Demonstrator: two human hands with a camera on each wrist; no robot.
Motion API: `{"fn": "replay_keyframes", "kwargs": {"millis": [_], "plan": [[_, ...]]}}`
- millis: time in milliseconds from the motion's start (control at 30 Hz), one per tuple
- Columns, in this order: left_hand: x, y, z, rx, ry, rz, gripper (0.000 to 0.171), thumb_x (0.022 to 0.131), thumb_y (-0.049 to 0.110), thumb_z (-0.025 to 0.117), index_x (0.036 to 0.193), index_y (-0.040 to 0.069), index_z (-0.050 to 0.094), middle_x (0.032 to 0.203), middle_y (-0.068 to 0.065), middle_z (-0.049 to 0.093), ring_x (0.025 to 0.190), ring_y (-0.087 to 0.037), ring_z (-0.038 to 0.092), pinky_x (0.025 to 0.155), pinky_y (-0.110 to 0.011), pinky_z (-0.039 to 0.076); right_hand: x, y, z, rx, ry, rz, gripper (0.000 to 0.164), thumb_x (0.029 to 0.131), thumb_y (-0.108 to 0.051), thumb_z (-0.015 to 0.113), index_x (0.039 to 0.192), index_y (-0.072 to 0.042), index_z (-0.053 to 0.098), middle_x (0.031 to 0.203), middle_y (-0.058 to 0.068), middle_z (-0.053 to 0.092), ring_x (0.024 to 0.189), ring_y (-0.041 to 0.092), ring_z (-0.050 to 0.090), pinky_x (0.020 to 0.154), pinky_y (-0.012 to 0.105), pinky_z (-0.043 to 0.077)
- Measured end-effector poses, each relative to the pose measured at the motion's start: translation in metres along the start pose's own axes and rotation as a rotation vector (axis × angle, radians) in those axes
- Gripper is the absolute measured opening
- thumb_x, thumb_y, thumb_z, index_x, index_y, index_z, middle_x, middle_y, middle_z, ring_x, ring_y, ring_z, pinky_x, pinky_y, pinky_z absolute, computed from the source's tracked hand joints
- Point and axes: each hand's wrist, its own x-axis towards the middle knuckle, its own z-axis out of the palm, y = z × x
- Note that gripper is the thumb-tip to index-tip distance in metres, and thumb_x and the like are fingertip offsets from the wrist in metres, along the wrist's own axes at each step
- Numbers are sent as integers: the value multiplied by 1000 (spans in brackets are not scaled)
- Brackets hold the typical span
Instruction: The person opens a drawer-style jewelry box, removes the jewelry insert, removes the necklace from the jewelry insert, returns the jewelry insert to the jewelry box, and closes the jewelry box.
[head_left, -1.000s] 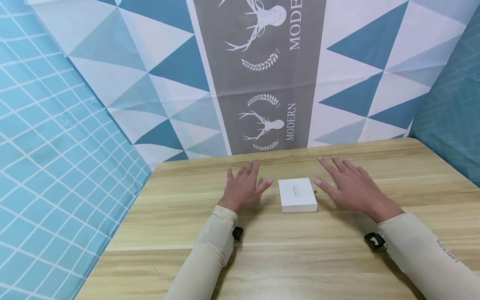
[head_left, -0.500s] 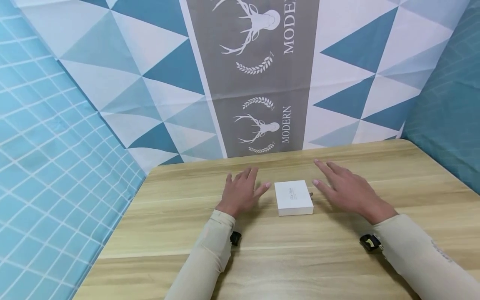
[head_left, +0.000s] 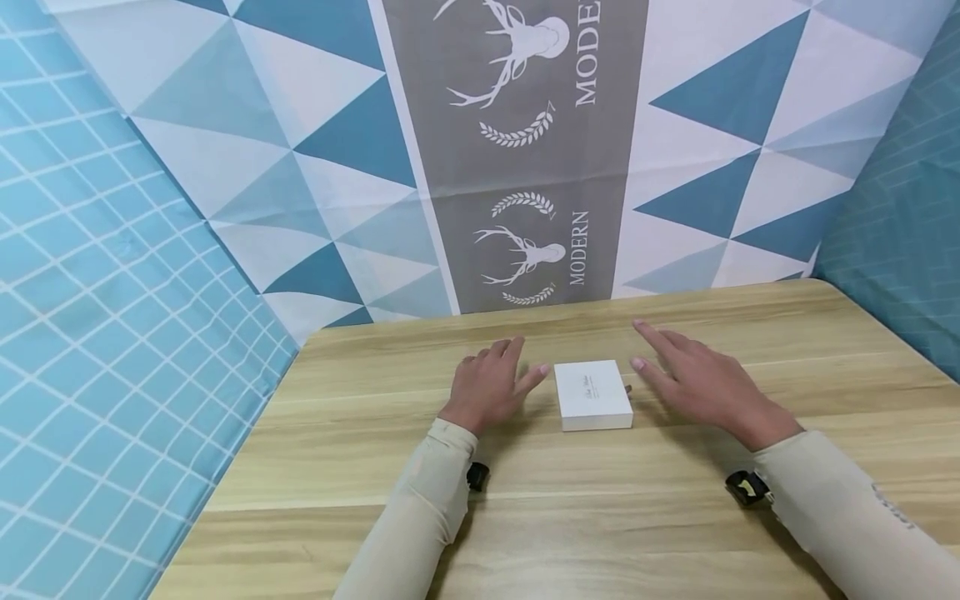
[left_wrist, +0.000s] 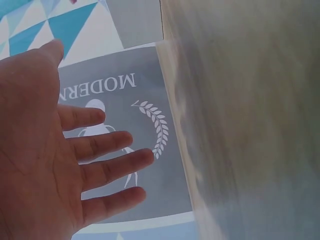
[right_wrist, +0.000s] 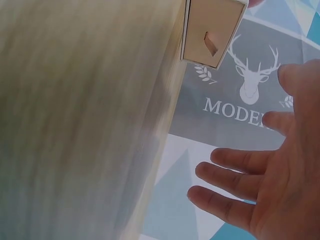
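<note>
A small white box (head_left: 593, 395) with fine print on its lid lies on the wooden table between my hands. From its right side sticks a little brown tab (head_left: 628, 389); in the right wrist view that tab (right_wrist: 210, 44) shows on the box's tan end face (right_wrist: 197, 27). To the left of the box, my left hand (head_left: 487, 387) is held with fingers spread, the thumb tip near the box edge but apart from it. My right hand (head_left: 705, 383) hovers on the other side, fingers extended and holding nothing. Both palms appear bare in the wrist views.
The wooden table (head_left: 585, 517) reaches back to a patterned cloth wall (head_left: 525, 167) with deer prints and triangles. A blue gridded cloth (head_left: 112, 333) hangs on the left, a teal one (head_left: 900, 225) on the right. A black strap device (head_left: 747, 487) sits at my right wrist.
The head view sways slightly. My left hand has come a little closer to the box, its fingers somewhat more bent. The box and my right hand stay almost as they were.
</note>
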Motion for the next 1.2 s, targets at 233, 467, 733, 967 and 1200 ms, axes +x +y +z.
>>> {"fn": "replay_keyframes", "kwargs": {"millis": [233,467,733,967,1200], "plan": [[-1,0,0,-13,-16,-22,77,99,70,34,150,14,46,143,-10,55,119,-34,61,89,-52,49,2,-3,0,28,31,-9,66,106,-52,36,161,-19,22,152,23,41,135,46,42,93,71,39],[-5,-3,1,-6,-35,-35,74,99,70,32,146,15,50,139,-10,58,115,-32,63,83,-50,52,3,-6,3,34,16,-13,65,106,-51,36,161,-18,23,151,24,42,133,48,43,91,71,40],[1,0,1,-30,-30,-7,71,100,67,37,149,16,47,136,-9,61,111,-31,65,80,-49,53,0,-5,0,37,0,41,70,105,-54,35,161,-14,21,151,27,41,132,49,44,88,72,40],[4,2,1,-32,19,9,54,102,51,49,144,17,53,133,-8,63,108,-30,67,76,-48,54,2,-4,-1,47,-9,45,74,105,-56,35,159,-8,23,139,28,53,123,49,53,83,71,44],[1,4,0,-14,46,22,46,103,47,50,137,18,61,131,-7,64,105,-28,68,75,-47,55,2,-5,0,55,-35,30,73,105,-56,35,157,-5,27,133,26,59,121,47,55,87,69,43]]}}
